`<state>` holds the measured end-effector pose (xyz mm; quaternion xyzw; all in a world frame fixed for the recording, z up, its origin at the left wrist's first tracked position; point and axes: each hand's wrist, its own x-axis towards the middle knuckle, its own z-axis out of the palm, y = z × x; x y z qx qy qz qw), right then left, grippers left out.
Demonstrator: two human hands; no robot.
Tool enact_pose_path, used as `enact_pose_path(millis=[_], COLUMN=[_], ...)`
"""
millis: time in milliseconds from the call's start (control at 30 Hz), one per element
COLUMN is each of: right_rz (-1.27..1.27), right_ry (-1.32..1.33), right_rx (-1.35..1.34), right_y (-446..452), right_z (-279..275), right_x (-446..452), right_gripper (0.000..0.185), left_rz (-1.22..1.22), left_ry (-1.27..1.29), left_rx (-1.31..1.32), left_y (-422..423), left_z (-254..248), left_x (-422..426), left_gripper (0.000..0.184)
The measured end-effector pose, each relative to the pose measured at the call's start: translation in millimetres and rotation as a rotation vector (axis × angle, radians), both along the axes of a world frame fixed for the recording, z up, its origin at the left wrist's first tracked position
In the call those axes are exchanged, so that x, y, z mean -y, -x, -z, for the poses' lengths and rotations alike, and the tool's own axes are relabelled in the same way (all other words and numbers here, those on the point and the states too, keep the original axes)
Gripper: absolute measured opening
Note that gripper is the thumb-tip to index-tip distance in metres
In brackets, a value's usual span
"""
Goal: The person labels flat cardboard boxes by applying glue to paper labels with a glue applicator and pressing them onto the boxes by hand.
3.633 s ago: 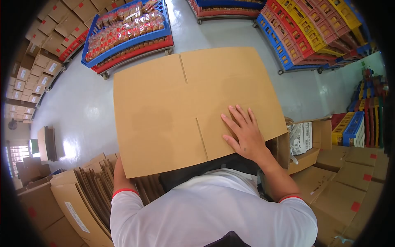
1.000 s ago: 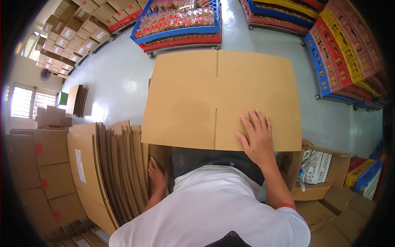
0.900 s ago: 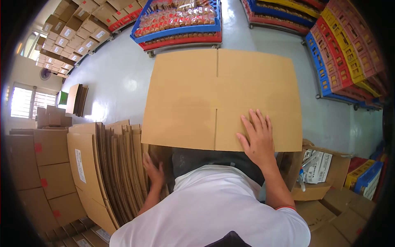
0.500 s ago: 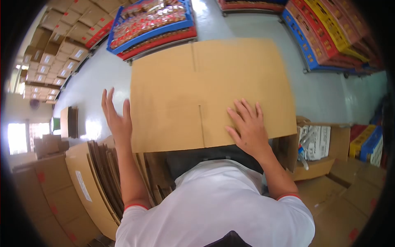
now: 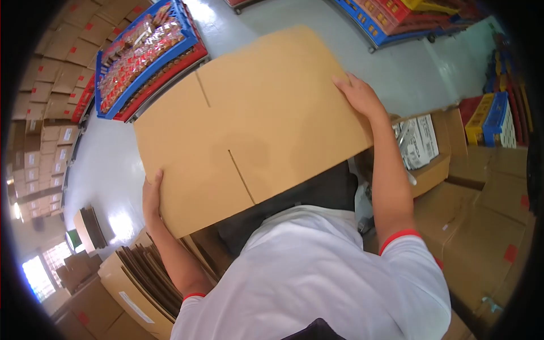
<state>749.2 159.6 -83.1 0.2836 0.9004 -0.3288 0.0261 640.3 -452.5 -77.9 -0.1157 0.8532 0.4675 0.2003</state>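
A flat brown cardboard sheet with two slots spans the middle of the view, tilted with its right side farther up. My left hand grips its left edge, thumb on top and the other fingers hidden beneath. At the right edge, my right hand holds the sheet with the thumb over the top face; its other fingers curl round the side, partly hidden.
Folded cardboard sheets stand at lower left. An open box with a printed label and plastic items lies to the right, beside closed cartons. A blue crate of packaged goods is at upper left; more crates stand upper right.
My left hand has moved from beside the sheet onto its left edge. My right hand has slid from the sheet's top face to its right edge. The sheet appears more tilted, and the view has turned.
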Motion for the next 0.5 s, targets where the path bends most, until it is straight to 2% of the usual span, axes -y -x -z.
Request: enact_pose_path(millis=[33,100,167,200,267,300,400,500], right_rz=[0.02,0.044,0.06,0.086,0.049,0.056,0.018,0.041], right_ry=[0.002,0.635,0.834,0.829,0.995,0.988,0.871,0.806], right_rx=[0.015,0.029,-0.003,-0.002,0.025,0.022,-0.08,-0.014], right_y=[2.3,8.5,8.2,4.2,1.7,-0.7,-19.2,-40.6], right_z=[-4.9,-12.4,-7.7,-8.1,-13.4,-11.6,-8.2,-16.9], right_x=[0.3,4.2,6.7,10.0,14.9,18.1,31.5,44.3], right_gripper=[0.065,0.064,0.062,0.062,0.065,0.065,0.07,0.075], left_rz=[0.003,-0.023,-0.049,-0.027,-0.099,-0.092,-0.337,-0.245], left_ry=[-0.003,-0.068,-0.156,-0.16,-0.243,-0.25,-0.482,-0.336], left_rx=[0.032,0.056,0.034,0.047,0.11,0.112,0.069,0.069], left_y=[-0.3,-4.4,-7.7,-12.4,-22.5,-32.3,-62.1,-87.6], left_z=[3.0,8.7,17.6,16.5,8.7,9.0,11.2,5.1], left_x=[6.6,17.6,30.3,29.1,28.8,32.7,49.4,63.0], left_gripper=[0.075,0.074,0.07,0.07,0.065,0.065,0.066,0.066])
